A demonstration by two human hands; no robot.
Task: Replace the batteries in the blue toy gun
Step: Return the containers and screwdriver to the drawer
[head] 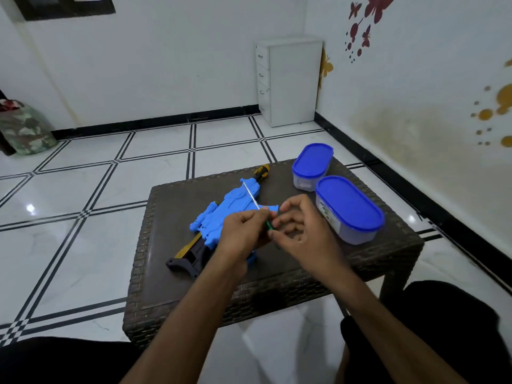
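Blue toy gun (221, 214) lies flat on the dark woven table (171, 275), its black and yellow stock pointing toward your left knee and its muzzle end angled away toward the far edge. A screwdriver (253, 194) rests across the gun's body, its yellow and black handle out past the muzzle, its metal shaft running down to your hands. Your left hand (243, 234) hovers over the rear of the gun with fingers curled, pinching a small green battery (268, 225) at the fingertips. Your right hand (302, 231) sits just beside it, fingers loosely bent, the tips meeting that same green piece; whether it truly grips is hard to call from here. Off to your right on the table stand two clear tubs with blue lids, the near tub (349, 209) and the far tub (311, 166), side by side and touching
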